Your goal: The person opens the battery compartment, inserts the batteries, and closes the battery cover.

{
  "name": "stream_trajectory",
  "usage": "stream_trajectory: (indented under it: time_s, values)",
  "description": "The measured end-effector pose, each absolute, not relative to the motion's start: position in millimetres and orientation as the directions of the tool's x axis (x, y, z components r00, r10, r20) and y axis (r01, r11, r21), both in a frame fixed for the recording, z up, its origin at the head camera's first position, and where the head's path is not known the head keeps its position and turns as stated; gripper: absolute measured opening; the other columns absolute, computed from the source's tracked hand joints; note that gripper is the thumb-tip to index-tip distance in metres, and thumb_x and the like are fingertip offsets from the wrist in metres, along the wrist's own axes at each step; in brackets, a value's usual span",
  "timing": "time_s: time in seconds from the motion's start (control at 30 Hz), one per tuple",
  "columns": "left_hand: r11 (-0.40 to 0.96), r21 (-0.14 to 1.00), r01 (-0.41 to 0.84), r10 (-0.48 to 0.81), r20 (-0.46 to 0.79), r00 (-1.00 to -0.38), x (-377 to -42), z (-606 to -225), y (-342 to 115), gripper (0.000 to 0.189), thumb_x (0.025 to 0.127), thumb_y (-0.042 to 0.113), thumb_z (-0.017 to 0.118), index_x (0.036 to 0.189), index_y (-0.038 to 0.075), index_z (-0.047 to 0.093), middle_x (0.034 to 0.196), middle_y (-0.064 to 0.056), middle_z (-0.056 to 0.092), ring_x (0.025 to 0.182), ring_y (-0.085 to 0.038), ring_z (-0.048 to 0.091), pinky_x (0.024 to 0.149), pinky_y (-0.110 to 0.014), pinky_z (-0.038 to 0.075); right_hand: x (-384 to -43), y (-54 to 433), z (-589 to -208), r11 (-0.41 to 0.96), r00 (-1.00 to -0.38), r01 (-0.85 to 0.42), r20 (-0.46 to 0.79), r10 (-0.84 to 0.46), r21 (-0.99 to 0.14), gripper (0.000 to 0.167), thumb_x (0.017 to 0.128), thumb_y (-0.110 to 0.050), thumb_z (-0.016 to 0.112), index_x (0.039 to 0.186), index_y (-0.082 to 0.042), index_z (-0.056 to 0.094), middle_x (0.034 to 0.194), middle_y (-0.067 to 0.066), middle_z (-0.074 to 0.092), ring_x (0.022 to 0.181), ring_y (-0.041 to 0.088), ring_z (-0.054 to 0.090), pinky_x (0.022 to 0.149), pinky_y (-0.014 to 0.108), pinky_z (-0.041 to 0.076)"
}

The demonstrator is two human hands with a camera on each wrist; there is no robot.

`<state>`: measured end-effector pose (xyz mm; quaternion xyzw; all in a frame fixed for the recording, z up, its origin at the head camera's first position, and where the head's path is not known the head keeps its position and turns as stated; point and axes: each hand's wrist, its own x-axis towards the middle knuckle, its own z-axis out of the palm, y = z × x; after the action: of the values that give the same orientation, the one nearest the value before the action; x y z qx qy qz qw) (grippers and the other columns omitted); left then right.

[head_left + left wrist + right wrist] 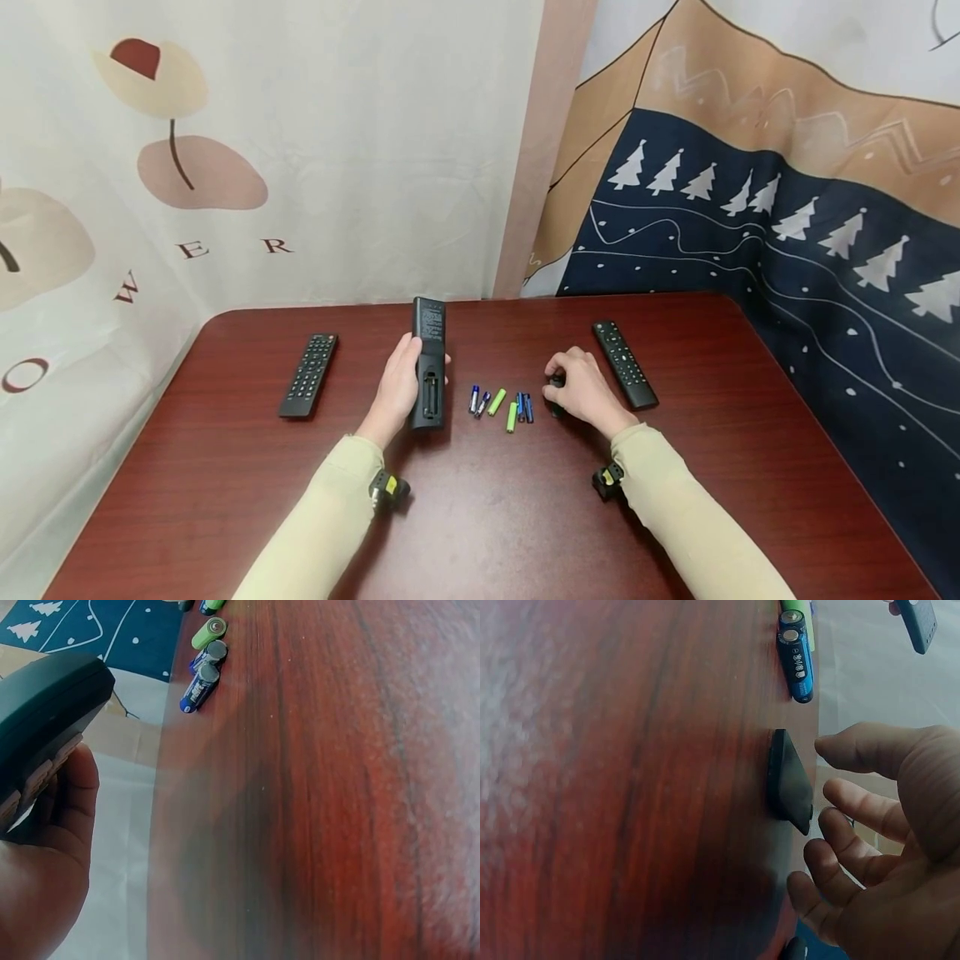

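Note:
My left hand (399,379) grips a black remote control (430,333), its back turned up and its battery compartment uncovered. Whether anything lies inside that compartment I cannot tell. In the left wrist view, fingers wrap the remote's button side. A small black battery cover (789,784) lies on the table at the right. Over it hovers my right hand (588,390), thumb and fingers parted and loosely bent; in the right wrist view they look apart from the cover. Between the hands lie blue batteries (525,407) and green batteries (497,402), several in all.
A second remote control (309,375) lies buttons up at the left of the brown table (480,517). A third remote control (625,364) lies just right of my right hand. Patterned curtains (360,150) hang behind the table's far edge.

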<state>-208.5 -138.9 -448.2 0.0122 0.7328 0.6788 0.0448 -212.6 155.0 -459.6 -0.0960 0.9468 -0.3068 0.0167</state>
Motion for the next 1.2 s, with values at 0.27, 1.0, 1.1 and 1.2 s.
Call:
stream_trajectory:
  time_s: [0.27, 1.0, 1.1, 1.2]
  values:
    - [0.095, 0.994, -0.045, 0.074, -0.052, -0.996, -209.4, -445.5, -139.8, 0.051, 0.114, 0.038, 0.021, 0.149, 0.007, 0.041, 0.123, -0.026, 0.063, 0.083, -0.02, 0.065, 0.077, -0.032, 0.053, -211.2, 155.4, -457.9, 0.784, -0.956, -0.277, 0.078, -0.283, -0.556, 0.021, 0.085, -0.01, 0.081, 0.103, -0.005, 0.07, 0.106, 0.009, 0.061, 0.104, 0.029, 0.051, 0.088, 0.043, 0.048]
    - [0.092, 0.994, -0.052, 0.067, -0.058, -0.996, -207.7, -444.2, -140.1, 0.053, 0.114, 0.038, 0.023, 0.156, 0.008, 0.034, 0.128, -0.03, 0.062, 0.083, -0.017, 0.066, 0.08, -0.029, 0.052, -199.9, 149.7, -454.8, 0.752, -0.886, -0.418, 0.046, -0.461, -0.51, 0.032, 0.084, -0.011, 0.081, 0.113, -0.005, 0.072, 0.112, 0.006, 0.062, 0.111, 0.027, 0.048, 0.095, 0.043, 0.048]
    - [0.084, 0.995, -0.055, 0.068, -0.061, -0.996, -207.7, -444.3, -140.1, 0.053, 0.114, 0.038, 0.022, 0.156, 0.008, 0.034, 0.129, -0.031, 0.061, 0.083, -0.017, 0.066, 0.079, -0.029, 0.053, -198.6, 148.4, -454.8, 0.755, -0.884, -0.418, 0.036, -0.466, -0.505, 0.033, 0.084, -0.013, 0.082, 0.114, -0.006, 0.072, 0.113, 0.006, 0.062, 0.111, 0.027, 0.047, 0.094, 0.043, 0.048]
    - [0.074, 0.996, -0.057, 0.067, -0.062, -0.996, -207.6, -444.4, -139.8, 0.051, 0.114, 0.037, 0.022, 0.154, 0.009, 0.036, 0.128, -0.031, 0.061, 0.083, -0.018, 0.066, 0.077, -0.029, 0.053, -197.5, 147.0, -454.6, 0.758, -0.881, -0.422, 0.028, -0.472, -0.498, 0.034, 0.084, -0.016, 0.084, 0.115, -0.006, 0.072, 0.114, 0.006, 0.062, 0.11, 0.026, 0.047, 0.093, 0.042, 0.048]
